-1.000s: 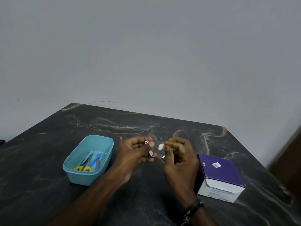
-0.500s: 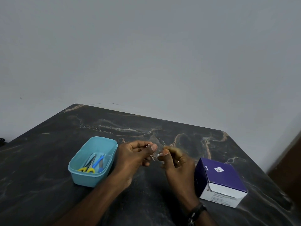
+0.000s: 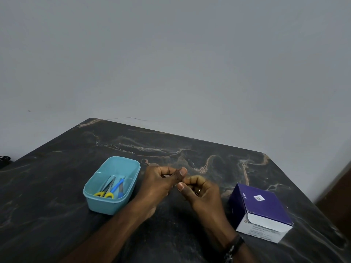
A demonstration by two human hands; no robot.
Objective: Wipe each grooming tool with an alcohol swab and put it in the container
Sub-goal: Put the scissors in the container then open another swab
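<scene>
Left hand [image 3: 161, 180] and right hand [image 3: 197, 188] clenched together beside the teal plastic container [image 3: 112, 185] (contents hidden), presumably wiping.

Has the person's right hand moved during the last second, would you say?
Yes: right hand shifted left, away from the purple cardboard box, toward the left hand.

Whatever my left grip [image 3: 161, 180] and right grip [image 3: 197, 190] pinch hidden behind my fingers, tabletop [image 3: 57, 186] cut off at the edges, box [image 3: 262, 209] print too blurred to read

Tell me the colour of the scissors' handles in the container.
Yellow scissors handles, seen in the head view.
</scene>
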